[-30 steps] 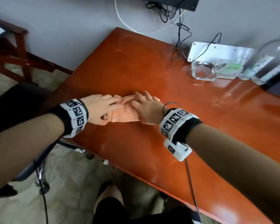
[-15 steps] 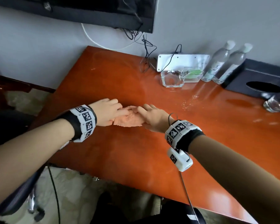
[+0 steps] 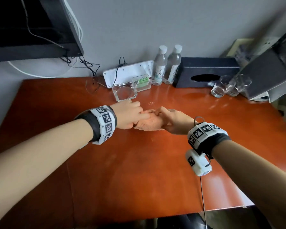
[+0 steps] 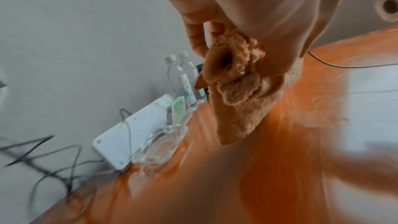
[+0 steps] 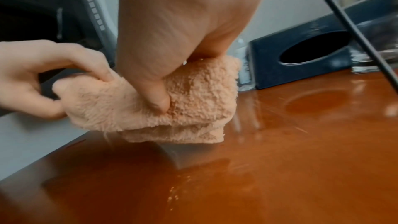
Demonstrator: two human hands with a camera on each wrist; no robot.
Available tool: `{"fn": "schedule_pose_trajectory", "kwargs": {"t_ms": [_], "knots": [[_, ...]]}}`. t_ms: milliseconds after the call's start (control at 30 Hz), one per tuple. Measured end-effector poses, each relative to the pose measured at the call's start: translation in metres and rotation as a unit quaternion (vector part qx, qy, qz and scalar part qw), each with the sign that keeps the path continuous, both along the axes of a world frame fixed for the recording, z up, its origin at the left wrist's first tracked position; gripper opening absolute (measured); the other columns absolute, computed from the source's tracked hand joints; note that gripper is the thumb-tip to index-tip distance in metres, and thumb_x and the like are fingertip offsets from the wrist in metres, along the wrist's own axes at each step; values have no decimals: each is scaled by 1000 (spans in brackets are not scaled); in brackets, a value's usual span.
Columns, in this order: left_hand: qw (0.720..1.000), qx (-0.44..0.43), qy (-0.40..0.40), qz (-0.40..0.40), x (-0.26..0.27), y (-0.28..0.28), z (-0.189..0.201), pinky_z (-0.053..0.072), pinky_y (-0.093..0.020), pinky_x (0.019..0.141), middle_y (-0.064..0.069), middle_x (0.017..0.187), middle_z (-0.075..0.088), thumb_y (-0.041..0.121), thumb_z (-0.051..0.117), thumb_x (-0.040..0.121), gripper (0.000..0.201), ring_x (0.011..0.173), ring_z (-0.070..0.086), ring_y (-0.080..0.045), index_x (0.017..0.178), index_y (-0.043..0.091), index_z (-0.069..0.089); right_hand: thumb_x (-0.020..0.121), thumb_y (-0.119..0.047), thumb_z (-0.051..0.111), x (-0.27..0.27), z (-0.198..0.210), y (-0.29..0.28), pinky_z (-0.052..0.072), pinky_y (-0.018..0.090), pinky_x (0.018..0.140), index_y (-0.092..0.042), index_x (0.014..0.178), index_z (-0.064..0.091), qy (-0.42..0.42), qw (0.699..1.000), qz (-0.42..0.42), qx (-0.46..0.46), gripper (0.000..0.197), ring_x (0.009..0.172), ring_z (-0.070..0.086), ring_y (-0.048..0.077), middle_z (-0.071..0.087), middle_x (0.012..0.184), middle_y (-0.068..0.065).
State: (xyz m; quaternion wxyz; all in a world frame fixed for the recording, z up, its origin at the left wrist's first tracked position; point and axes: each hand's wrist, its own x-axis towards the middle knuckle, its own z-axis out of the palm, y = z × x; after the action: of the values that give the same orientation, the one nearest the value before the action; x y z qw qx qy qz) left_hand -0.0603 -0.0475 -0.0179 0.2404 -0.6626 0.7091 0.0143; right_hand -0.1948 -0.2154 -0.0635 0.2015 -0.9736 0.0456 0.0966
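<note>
A folded peach fluffy cloth (image 3: 149, 123) (image 5: 193, 101) (image 4: 239, 91) is held between both hands, lifted just off the glossy orange-brown table (image 3: 139, 171). My left hand (image 3: 129, 115) (image 5: 43, 77) pinches its left end with curled fingers. My right hand (image 3: 173, 121) (image 5: 172, 40) grips the right part, thumb pressed into the pile on top. A few small specks or drops lie on the table behind the hands (image 3: 151, 103).
Along the wall stand a clear glass ashtray (image 3: 124, 93), a white power strip (image 3: 127, 73), a small clear box with green contents (image 3: 142, 82), two water bottles (image 3: 167, 63), a dark tissue box (image 3: 206, 73) and glasses (image 3: 221, 87). A monitor (image 3: 31, 27) hangs at upper left.
My view has swung right and back, bringing the bottles, tissue box and glasses into sight. The cloth has come up off the table, bunched tighter between both hands.
</note>
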Motion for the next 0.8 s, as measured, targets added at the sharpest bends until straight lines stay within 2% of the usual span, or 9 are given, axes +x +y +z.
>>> {"fn": "schedule_pose_trajectory", "kwargs": {"t_ms": [167, 300, 400, 567, 667, 800], "knots": [[999, -22, 1, -24, -7, -49, -1, 39, -32, 84, 1, 118, 56, 15, 41, 91, 44, 106, 44, -20, 133, 29, 37, 81, -10, 65, -21, -5, -36, 43, 34, 77, -7, 122, 45, -21, 997, -66, 17, 46, 99, 59, 32, 58, 118, 11], [998, -57, 16, -7, -9, -75, -5, 37, -34, 83, -2, 121, 56, 12, 41, 91, 44, 107, 45, -23, 131, 29, 41, 82, -15, 64, -24, -13, -63, 47, 40, 85, -12, 124, 44, -31, 994, -103, 4, 47, 108, 55, 33, 57, 119, 9], [998, -60, 16, 24, -4, -94, -13, 40, -36, 89, -3, 125, 53, 11, 43, 91, 50, 111, 44, -23, 137, 30, 35, 84, -17, 60, -15, -11, -81, 46, 39, 88, -18, 127, 43, -14, 992, -121, -31, 47, 115, 50, 31, 54, 125, 5], [988, -91, 60, 105, 12, -126, -28, 41, -35, 92, -1, 129, 51, 5, 48, 90, 61, 114, 41, -21, 141, 33, 29, 86, -17, 59, 14, -10, -113, 45, 37, 85, -21, 124, 42, 3, 987, -141, -79, 42, 115, 51, 28, 53, 126, 4], [978, -122, 84, 147, 24, -140, -37, 37, -33, 90, 2, 131, 51, 4, 46, 90, 65, 115, 41, -20, 144, 34, 27, 86, -17, 58, 31, -16, -129, 44, 36, 80, -20, 125, 42, 3, 985, -153, -78, 42, 114, 50, 29, 52, 127, 4], [973, -117, 94, 176, 35, -155, -52, 37, -31, 87, 1, 134, 49, 3, 44, 91, 64, 116, 40, -20, 144, 33, 25, 87, -15, 58, 50, -24, -146, 42, 34, 73, -22, 123, 40, 22, 985, -148, -84, 42, 109, 52, 27, 53, 124, 4]]}}
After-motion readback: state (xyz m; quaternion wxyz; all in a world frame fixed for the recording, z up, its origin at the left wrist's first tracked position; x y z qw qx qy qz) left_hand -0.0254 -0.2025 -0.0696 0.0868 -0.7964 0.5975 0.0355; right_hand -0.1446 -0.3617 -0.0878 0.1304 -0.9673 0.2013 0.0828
